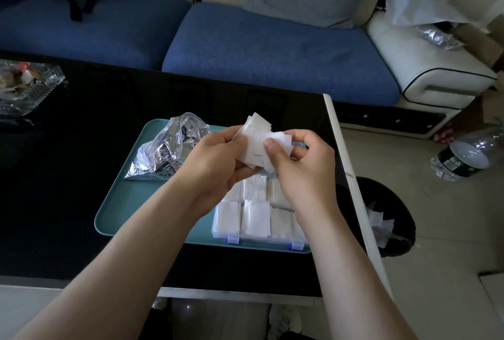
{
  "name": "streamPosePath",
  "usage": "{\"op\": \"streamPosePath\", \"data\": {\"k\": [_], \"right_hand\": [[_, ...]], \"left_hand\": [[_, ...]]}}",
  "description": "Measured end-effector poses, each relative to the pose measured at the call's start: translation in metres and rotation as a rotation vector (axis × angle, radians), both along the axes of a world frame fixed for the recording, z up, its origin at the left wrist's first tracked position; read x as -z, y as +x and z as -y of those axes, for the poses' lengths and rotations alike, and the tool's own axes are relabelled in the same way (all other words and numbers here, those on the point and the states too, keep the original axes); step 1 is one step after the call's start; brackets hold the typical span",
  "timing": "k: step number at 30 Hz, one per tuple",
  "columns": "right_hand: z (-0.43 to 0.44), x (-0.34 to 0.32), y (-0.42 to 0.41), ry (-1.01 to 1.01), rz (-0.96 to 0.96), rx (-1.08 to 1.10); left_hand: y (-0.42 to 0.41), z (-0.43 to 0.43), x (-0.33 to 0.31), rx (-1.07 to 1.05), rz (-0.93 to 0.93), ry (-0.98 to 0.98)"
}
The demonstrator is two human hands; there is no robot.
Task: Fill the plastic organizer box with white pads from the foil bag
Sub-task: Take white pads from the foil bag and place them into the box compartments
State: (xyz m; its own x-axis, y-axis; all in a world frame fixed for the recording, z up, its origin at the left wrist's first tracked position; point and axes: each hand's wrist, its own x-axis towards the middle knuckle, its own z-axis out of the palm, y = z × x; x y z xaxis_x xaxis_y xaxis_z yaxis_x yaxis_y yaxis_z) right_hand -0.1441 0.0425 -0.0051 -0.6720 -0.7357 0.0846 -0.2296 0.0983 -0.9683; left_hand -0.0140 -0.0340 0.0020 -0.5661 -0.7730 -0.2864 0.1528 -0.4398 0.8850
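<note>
I am pinching a loose stack of pads (259, 143) between my left hand (215, 159) and right hand (302, 167), above the box (259, 230), its compartments showing white pads.

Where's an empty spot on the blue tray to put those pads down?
The tray is bare at its front left, between the foil bag and the organizer box. The black table left of it is bare too. The right side is crowded with the box.
</note>
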Motion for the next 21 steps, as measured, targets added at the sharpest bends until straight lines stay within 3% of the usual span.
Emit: {"op": "streamPosePath", "data": {"k": [7, 10, 13, 18, 21], "right_hand": [[0.0, 0.001, 0.002, -0.021, -0.281, 0.07], [0.0, 0.0, 0.002, -0.028, -0.288, 0.076], [-0.001, -0.002, 0.0, -0.056, -0.147, 0.099], [-0.003, -0.014, -0.002, -0.026, 0.27, 0.076], [-0.003, -0.022, -0.001, 0.067, 0.358, 0.0]], "left_hand": [[-0.003, -0.001, 0.0, 0.028, -0.021, 0.013], [-0.003, 0.0, 0.003, -0.015, 0.021, -0.007], [-0.002, 0.002, 0.004, -0.058, 0.039, 0.009], [0.0, 0.001, 0.001, -0.056, 0.073, 0.001], [0.0, 0.002, 0.002, -0.073, 0.072, -0.001]]}}
